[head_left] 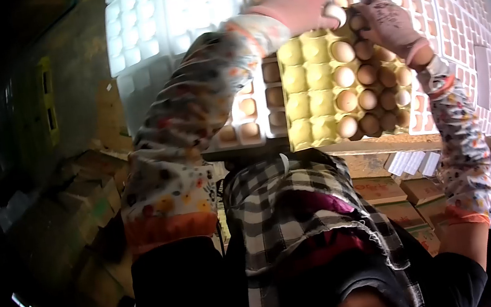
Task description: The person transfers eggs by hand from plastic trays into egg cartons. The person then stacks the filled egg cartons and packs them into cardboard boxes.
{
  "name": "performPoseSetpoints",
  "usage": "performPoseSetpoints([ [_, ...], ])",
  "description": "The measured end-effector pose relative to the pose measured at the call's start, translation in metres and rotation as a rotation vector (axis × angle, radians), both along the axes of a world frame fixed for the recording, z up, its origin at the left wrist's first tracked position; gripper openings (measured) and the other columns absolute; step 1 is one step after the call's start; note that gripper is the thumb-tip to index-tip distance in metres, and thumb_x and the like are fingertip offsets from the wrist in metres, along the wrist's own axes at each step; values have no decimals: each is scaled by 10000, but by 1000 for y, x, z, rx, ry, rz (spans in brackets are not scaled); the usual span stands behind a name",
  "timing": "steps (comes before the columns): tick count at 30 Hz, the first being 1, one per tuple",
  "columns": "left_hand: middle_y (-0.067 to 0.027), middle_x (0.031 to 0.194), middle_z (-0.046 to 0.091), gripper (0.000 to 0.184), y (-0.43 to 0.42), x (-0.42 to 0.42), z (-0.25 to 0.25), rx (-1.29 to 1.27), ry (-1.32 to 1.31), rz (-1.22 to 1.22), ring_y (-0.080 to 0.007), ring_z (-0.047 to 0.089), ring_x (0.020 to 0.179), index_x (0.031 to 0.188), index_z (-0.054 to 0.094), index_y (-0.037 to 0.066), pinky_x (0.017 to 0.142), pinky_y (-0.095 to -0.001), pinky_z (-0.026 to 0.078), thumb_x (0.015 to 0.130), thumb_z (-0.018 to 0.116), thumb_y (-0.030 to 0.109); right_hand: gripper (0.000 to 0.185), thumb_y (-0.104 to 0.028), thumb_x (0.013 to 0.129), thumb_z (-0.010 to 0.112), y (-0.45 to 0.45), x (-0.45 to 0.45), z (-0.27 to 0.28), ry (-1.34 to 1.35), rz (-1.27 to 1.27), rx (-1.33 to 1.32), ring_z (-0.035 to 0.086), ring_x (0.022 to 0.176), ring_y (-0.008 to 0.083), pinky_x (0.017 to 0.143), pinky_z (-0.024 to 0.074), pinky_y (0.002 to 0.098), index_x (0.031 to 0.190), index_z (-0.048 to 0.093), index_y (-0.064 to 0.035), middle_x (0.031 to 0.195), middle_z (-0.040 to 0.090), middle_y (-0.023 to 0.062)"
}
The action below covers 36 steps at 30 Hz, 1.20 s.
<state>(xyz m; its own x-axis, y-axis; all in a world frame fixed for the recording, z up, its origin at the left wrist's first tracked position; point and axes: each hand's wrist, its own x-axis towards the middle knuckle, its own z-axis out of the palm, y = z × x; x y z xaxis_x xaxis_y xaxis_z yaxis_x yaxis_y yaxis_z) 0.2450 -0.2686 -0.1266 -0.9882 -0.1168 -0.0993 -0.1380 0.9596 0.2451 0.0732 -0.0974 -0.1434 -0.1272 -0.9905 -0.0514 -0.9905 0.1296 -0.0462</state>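
My left hand [294,5], in a pale pink glove, is closed on a whitish egg [336,15] at its thumb side, over the far edge of a yellow egg tray [305,84]. Gloved the same way, my right hand [390,24] reaches in from the right with its fingers curled round a brown egg [358,22] near the tray's far edge. Whether that egg still touches its cup cannot be seen. Brown eggs [366,74] fill the tray's right-hand columns; the left-hand columns show bare cups.
White trays [137,23] with bare cups lie at the far left, brightly lit. Egg-filled trays [245,108] show beneath my left forearm. More pale trays [455,27] spread to the right. Cardboard boxes [378,189] stand below the table edge [377,145].
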Motion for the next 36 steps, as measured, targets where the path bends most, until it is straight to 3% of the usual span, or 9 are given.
performPoseSetpoints([
  [3,-138,1226,567,553,-52,90,27,379,117,256,-273,633,1007,1200,630,140,849,-385,539,760,766,447,340,-253,779,657,5,1,25,-94,-73,27,617,958,331,864,480,428,1090,624,-119,1144,592,152],
  [6,-157,1265,542,446,-82,197,18,74,36,199,-333,595,1066,1043,674,91,891,-391,528,710,803,358,339,-200,830,694,-3,51,44,-702,-300,-154,651,937,291,788,527,391,1114,597,-43,1067,639,148],
  [9,-174,1357,450,548,-84,259,-51,-276,-161,-209,-273,533,1081,1176,619,22,962,-391,473,776,717,385,444,-236,827,712,-49,163,39,-1190,-317,-107,653,904,257,800,538,395,1174,559,-4,1018,641,150],
  [13,-185,1322,477,486,-78,255,-61,5,-323,49,-317,561,1085,1294,539,131,940,-405,477,873,618,361,419,-301,823,679,-110,250,-49,-312,-186,-37,638,868,318,775,540,399,1142,587,-46,907,632,142],
  [15,-187,1303,490,438,-91,242,-48,161,-256,157,-350,573,1071,1289,539,165,930,-417,478,891,597,338,503,-385,861,641,-120,246,-40,-394,-189,252,609,1049,380,865,525,408,1301,541,-164,1322,474,232],
  [16,-191,1296,490,408,-97,235,-49,295,-191,308,-369,575,1066,1274,548,175,924,-428,478,896,592,321,235,-252,786,655,-119,245,-40,-277,-52,2,619,844,330,734,545,413,938,656,-73,865,644,105],
  [21,-223,1224,498,439,-97,161,-107,482,562,698,-406,528,1082,1316,482,109,935,-486,431,909,535,265,269,-144,836,582,-160,202,-57,-956,-629,-142,647,703,151,687,515,293,1057,685,-29,816,701,110],
  [30,-182,1236,492,431,-97,147,-155,69,360,640,-374,488,1114,1289,498,88,932,-550,382,867,531,165,277,-109,936,563,-126,200,-28,-1507,-650,-490,591,894,86,795,483,223,1178,632,8,1011,665,29],
  [36,-153,1029,619,273,-32,132,-105,153,570,578,-354,598,924,1110,592,64,837,-448,488,871,626,191,609,-104,816,695,98,192,55,-371,-406,-359,512,1201,279,1005,431,382,1358,435,-4,1347,468,189],
])
